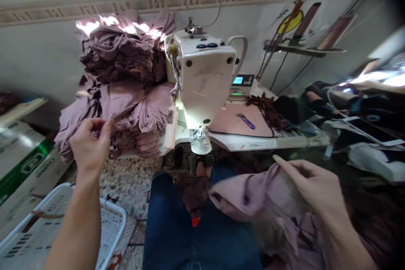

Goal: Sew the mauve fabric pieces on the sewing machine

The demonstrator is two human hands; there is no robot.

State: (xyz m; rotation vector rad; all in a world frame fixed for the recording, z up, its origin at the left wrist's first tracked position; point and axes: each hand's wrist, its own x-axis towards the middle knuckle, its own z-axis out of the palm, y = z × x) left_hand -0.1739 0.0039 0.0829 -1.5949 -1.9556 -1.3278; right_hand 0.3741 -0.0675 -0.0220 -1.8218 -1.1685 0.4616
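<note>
Left of the white sewing machine, a tall, slumping stack of mauve knit garments stands large, while one loose mauve piece, creased and bunched, lies across the person's jeans at near right. The right hand pinches that piece's upper edge between thumb and fingers; the left hand, raised at near left, is closed to a tight pinch, and whatever it may hold is too small to tell. Dark trimmings lie beside purple-handled snips on the surface.
</note>
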